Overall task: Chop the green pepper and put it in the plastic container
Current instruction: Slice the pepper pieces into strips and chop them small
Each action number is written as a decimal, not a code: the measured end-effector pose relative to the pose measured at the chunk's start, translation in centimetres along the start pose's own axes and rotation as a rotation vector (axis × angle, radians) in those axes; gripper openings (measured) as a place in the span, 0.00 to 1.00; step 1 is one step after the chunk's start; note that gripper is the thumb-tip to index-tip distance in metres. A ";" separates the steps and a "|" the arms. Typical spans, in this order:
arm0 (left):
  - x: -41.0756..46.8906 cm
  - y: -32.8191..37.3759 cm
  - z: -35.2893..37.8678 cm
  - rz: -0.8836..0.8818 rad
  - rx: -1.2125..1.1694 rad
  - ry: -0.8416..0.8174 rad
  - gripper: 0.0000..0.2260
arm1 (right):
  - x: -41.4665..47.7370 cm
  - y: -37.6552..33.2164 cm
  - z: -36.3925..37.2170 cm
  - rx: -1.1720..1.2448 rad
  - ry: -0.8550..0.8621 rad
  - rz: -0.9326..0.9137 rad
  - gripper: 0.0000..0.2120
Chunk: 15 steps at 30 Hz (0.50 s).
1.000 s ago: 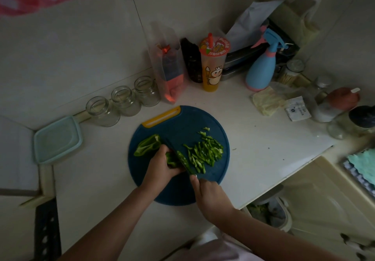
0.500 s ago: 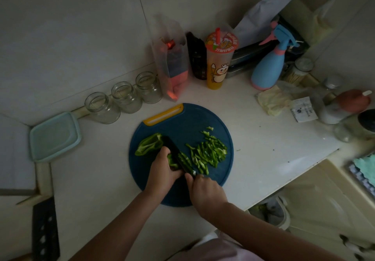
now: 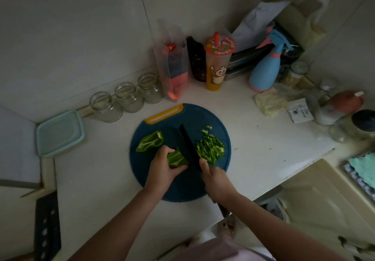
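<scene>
A round blue cutting board with a yellow handle lies on the white counter. My left hand grips a green pepper piece on the board. My right hand grips the handle of a black knife, whose blade stands against the pepper's right end. A pile of chopped pepper strips lies right of the blade. Another pepper half lies at the board's left. The pale green plastic container sits at the far left, with its lid on.
Three empty glass jars line the wall behind the board. A plastic bag, a drink cup, a blue spray bottle and several small jars crowd the back right. The counter edge runs close on the right.
The knife blade has risen and now stands higher against the pepper piece. My left hand has slid back a little along the pepper. The strip pile looks the same.
</scene>
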State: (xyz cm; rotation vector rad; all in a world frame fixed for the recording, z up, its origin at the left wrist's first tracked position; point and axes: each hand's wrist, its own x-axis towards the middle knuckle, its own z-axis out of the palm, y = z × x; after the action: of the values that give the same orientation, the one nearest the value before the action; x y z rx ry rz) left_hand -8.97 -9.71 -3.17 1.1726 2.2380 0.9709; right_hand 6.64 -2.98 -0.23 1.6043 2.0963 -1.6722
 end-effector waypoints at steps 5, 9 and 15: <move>0.0 -0.2 -0.1 0.043 0.072 -0.002 0.24 | -1.6 0.6 0.1 -0.142 -0.032 -0.184 0.22; 0.1 0.0 -0.4 0.009 0.127 -0.013 0.25 | -2.2 0.4 0.5 -0.213 -0.032 -0.254 0.22; -0.1 -0.2 -0.4 0.020 0.183 0.028 0.27 | -2.4 0.8 1.5 -0.340 0.007 -0.238 0.22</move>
State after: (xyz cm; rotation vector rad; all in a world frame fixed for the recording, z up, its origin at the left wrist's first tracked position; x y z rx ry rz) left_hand -9.31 -10.03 -3.02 1.2683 2.3825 0.8080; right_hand 7.50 -5.82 -0.10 1.3062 2.4902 -1.2638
